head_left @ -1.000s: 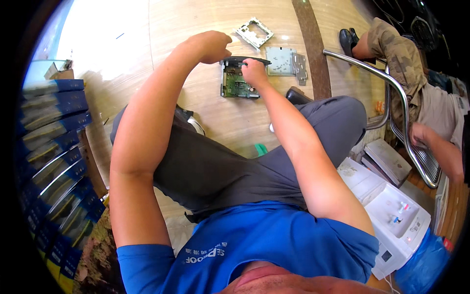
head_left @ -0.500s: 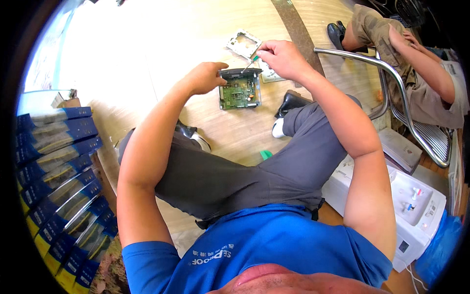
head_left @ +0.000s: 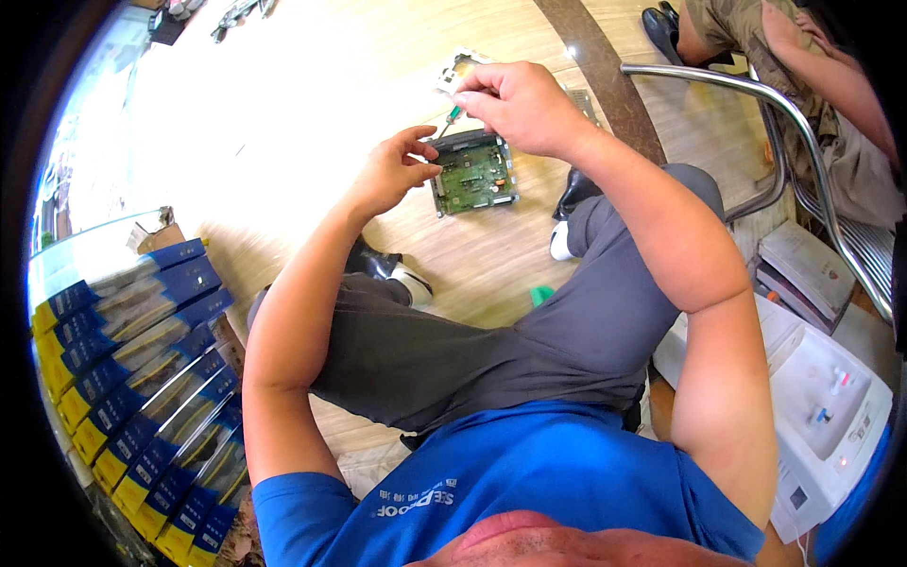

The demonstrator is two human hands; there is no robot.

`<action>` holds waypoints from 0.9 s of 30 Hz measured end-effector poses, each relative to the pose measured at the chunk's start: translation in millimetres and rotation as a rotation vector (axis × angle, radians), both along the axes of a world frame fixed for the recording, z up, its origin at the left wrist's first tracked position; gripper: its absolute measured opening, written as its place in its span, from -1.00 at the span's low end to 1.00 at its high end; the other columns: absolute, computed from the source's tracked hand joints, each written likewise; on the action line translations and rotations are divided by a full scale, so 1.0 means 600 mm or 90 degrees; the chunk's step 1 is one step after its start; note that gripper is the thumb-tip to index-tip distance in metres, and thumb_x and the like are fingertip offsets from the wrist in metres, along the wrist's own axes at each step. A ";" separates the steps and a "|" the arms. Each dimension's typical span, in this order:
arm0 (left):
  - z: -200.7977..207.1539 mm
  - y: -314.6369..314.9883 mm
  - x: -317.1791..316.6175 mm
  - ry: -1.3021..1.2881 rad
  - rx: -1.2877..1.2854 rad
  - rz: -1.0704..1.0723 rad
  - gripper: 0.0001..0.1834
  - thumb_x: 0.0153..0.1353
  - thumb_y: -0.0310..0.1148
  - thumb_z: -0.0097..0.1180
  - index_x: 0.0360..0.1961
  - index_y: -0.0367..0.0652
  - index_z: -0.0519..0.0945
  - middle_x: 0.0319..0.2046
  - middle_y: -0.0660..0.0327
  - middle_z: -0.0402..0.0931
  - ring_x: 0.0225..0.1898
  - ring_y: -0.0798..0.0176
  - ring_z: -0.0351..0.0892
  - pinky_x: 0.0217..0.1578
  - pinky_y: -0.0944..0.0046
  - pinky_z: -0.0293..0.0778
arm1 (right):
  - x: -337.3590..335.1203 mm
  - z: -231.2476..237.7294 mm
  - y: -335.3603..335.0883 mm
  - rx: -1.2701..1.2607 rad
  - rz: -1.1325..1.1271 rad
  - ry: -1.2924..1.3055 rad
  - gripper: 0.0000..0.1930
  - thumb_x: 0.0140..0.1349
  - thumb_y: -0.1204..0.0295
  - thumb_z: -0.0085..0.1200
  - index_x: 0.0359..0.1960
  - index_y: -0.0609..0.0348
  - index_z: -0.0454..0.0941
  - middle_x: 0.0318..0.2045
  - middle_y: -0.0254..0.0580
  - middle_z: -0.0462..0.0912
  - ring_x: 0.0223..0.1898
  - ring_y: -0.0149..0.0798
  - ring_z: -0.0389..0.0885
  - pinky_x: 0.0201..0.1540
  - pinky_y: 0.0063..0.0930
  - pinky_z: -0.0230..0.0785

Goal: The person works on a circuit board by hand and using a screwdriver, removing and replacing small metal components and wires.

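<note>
A green circuit board [head_left: 472, 181] in a dark-edged housing lies on the floor between my feet. My right hand [head_left: 515, 106] is closed around a small green-handled screwdriver [head_left: 453, 114]. Its shaft slants down to the upper left corner of the housing; the exact contact at the tip is too small to make out. At that same corner my left hand [head_left: 389, 172] has its fingers apart and curved, with the thumb at the board's left edge. Behind my right hand, partly hidden, lies a white plastic frame [head_left: 461, 68].
A pale slotted plate [head_left: 581, 99] lies beyond my right wrist. Stacked blue-and-yellow boxes [head_left: 142, 397] stand at left. On the right are a metal-framed chair [head_left: 803, 113], a seated person's legs [head_left: 723, 33], books [head_left: 808, 269] and a white water dispenser [head_left: 822, 397].
The view has shifted. My right hand and the screwdriver have moved left toward the housing's upper left corner. The fingers of my left hand have spread more.
</note>
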State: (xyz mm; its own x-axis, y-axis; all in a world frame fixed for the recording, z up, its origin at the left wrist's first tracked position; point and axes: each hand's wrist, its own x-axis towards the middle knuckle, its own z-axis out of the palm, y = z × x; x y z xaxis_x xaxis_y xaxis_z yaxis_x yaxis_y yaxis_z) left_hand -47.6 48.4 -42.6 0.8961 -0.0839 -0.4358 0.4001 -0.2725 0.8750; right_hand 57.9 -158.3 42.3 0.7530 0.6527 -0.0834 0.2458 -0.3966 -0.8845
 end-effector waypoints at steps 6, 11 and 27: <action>0.002 0.027 0.021 -0.069 0.086 0.064 -0.54 0.23 -0.49 0.17 0.18 -0.25 0.49 -0.28 0.19 0.63 -0.32 0.37 0.60 -0.29 0.35 0.56 | 0.014 0.002 -0.006 -0.035 0.027 -0.104 -0.72 0.23 0.26 0.13 -0.26 0.26 0.69 -0.43 0.00 0.71 -0.40 -0.11 0.69 -0.23 -0.29 0.52; 0.023 0.088 0.033 -0.129 0.256 0.185 -0.58 0.37 -0.27 0.11 0.19 -0.22 0.51 -0.22 0.10 0.62 -0.17 0.25 0.66 -0.16 0.28 0.62 | 0.017 0.022 -0.021 -0.089 0.011 -0.083 -0.75 0.30 0.31 0.13 -0.16 0.24 0.66 -0.54 -0.34 0.60 -0.48 -0.53 0.50 -0.39 -0.55 0.35; 0.023 0.095 0.014 -0.125 0.281 0.131 -0.57 0.35 -0.18 0.12 0.15 -0.17 0.55 -0.19 0.13 0.66 -0.22 0.30 0.65 -0.16 0.28 0.59 | 0.000 0.012 -0.025 -0.063 0.027 -0.111 -0.79 0.31 0.38 0.15 -0.12 0.24 0.63 -0.48 -0.38 0.63 -0.45 -0.56 0.49 -0.39 -0.60 0.35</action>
State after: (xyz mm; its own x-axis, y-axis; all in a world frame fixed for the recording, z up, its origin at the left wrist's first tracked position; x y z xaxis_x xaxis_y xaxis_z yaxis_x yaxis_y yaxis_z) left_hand -39.3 105.6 -28.9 0.9431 0.2564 -0.2116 0.3238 -0.5648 0.7591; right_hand 58.0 -173.1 49.3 0.7334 0.6795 -0.0204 0.4097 -0.4657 -0.7844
